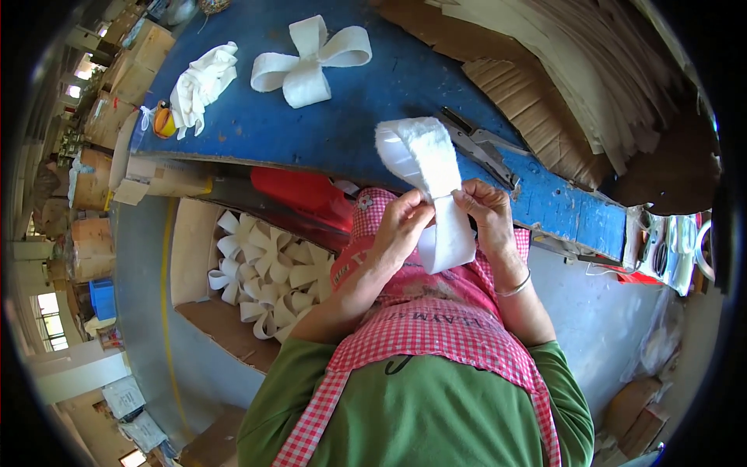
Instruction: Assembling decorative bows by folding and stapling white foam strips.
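Above my lap I hold a white fuzzy fabric bow (436, 156) made of a looped strip, one loop pointing up and the other hanging down. My left hand (406, 226) pinches its narrow middle from the left. On the other side, my right hand (488, 212) pinches the same middle between thumb and fingers. On the blue table lies a finished-looking four-loop white fabric flower (310, 61). A stapler-like metal tool (481, 148) with dark handles rests by the table edge, just beyond my right hand.
A crumpled white cloth (204, 87) and a yellow-orange roll (163, 122) sit at the left of the blue table (373, 101). Below, a cardboard box (194, 257) holds several white fabric flowers (268, 253). Stacked pale sheets (576, 62) and torn cardboard (533, 109) cover the right side.
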A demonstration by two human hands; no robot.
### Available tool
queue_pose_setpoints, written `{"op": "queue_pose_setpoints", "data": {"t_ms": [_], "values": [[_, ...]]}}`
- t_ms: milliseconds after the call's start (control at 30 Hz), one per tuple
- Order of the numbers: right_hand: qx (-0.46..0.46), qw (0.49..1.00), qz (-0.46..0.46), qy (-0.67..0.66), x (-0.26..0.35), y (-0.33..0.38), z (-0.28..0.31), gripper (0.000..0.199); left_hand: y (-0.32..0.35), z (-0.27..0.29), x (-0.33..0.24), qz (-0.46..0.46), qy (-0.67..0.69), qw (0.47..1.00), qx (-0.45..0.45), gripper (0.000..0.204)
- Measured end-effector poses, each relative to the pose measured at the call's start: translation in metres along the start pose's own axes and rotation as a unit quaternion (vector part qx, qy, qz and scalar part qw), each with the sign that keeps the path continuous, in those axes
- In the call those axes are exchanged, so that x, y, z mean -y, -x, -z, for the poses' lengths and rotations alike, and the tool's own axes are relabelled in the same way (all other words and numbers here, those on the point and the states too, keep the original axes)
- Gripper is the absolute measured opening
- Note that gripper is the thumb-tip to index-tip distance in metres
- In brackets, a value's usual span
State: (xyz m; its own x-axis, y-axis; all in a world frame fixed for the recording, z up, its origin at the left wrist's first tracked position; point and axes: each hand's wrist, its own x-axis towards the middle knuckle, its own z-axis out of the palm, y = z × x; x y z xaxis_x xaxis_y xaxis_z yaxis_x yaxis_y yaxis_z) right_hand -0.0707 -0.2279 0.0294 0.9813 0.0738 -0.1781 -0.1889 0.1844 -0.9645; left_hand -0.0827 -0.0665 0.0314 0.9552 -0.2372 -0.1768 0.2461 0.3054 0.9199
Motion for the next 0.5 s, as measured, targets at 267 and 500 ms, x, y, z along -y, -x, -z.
{"op": "queue_pose_setpoints", "data": {"t_ms": [267, 500], "values": [[-0.021, 0.998, 0.032, 0.054, -0.009, 0.002, -0.002, 0.010, 0.002, -0.001, 0.005, -0.008, -0.078, 0.997, 0.000, 0.015], [-0.049, 0.980, 0.047, 0.189, -0.040, 0.000, -0.002, 0.013, -0.011, 0.013, 0.049, 0.068, 0.086, 0.991, -0.074, 0.015]]}}
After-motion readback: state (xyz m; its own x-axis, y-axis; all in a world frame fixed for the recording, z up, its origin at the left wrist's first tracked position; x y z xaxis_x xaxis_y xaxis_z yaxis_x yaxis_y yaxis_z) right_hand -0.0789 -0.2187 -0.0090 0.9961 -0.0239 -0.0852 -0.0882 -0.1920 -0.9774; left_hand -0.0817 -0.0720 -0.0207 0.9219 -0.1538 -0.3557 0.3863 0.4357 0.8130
